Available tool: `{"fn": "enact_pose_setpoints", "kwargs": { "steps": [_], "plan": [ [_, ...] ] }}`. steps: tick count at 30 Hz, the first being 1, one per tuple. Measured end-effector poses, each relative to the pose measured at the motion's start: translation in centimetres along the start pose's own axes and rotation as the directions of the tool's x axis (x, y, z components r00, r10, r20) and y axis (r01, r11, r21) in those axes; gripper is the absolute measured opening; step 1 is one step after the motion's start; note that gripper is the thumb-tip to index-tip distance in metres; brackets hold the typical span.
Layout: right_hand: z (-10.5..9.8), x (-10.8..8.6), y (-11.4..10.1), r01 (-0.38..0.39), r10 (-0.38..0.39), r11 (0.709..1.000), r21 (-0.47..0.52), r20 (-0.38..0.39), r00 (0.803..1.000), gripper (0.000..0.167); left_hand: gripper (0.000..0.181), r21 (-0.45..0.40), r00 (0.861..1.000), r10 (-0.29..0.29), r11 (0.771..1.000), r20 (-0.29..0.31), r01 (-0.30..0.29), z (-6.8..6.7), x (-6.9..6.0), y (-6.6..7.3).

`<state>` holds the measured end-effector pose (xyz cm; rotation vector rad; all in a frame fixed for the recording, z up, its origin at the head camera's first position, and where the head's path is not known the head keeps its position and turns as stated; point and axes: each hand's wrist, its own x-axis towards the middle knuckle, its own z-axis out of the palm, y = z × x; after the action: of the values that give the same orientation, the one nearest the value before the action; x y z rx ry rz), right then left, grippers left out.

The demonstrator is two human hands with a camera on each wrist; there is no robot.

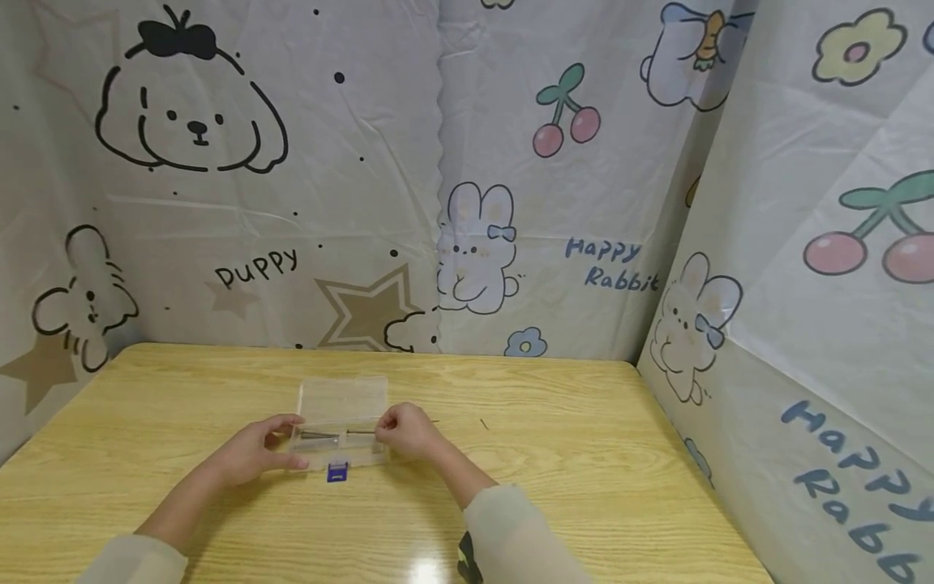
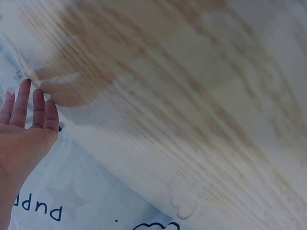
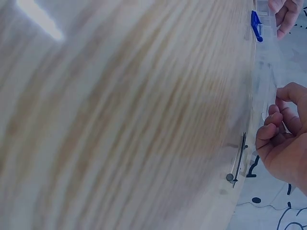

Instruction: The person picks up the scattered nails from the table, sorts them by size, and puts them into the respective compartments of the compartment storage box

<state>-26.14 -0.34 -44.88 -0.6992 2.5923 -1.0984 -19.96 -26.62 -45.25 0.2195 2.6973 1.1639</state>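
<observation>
A clear plastic box [image 1: 315, 461] with its lid [image 1: 343, 400] raised and a blue latch [image 1: 336, 472] at the front stands on the table. My left hand [image 1: 251, 451] holds the box's left end, thumb at the front and fingers at the back. In the left wrist view, the left hand's fingers [image 2: 21, 108] reach to the box's edge. Dark, thin nails [image 1: 319, 435] lie in the left part of the box. Over the right part, my right hand [image 1: 410, 430] pinches another nail [image 1: 360, 431], pointing left. The right wrist view hides the pinched nail behind the fingers.
Loose nails [image 3: 241, 158] lie on the wooden table to the right of the box; one nail [image 1: 484, 423] shows beyond the right wrist. A dark, yellow-patched item [image 1: 467, 558] is partly covered by the right sleeve. Printed cloth [image 1: 365, 203] hangs behind and at the sides.
</observation>
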Motion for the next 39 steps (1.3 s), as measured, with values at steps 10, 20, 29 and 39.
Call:
{"fn": "enact_pose_setpoints", "kwargs": {
  "steps": [10,20,29,39],
  "plan": [
    [0.0,0.1,0.0,0.001,-0.001,1.0,0.002,-0.002,1.0,0.013,0.079,0.005,1.0,0.012,1.0,-0.006,-0.012,-0.1,-0.1,0.0],
    [-0.3,0.0,-0.4,-0.027,0.027,1.0,0.015,-0.024,0.999,0.019,0.079,-0.001,1.0,0.007,1.0,0.004,-0.007,-0.1,-0.1,0.0],
    [-1.6,-0.4,0.1,-0.026,0.024,0.999,-0.039,-0.062,0.998,0.018,0.08,0.01,1.0,-0.004,1.0,0.001,0.004,-0.2,0.0,0.1],
    [-3.2,-1.6,2.6,-0.064,0.061,0.997,-0.033,-0.068,0.996,0.018,0.079,0.005,1.0,0.003,1.0,0.0,-0.003,-0.1,0.0,0.0]
  ]
}}
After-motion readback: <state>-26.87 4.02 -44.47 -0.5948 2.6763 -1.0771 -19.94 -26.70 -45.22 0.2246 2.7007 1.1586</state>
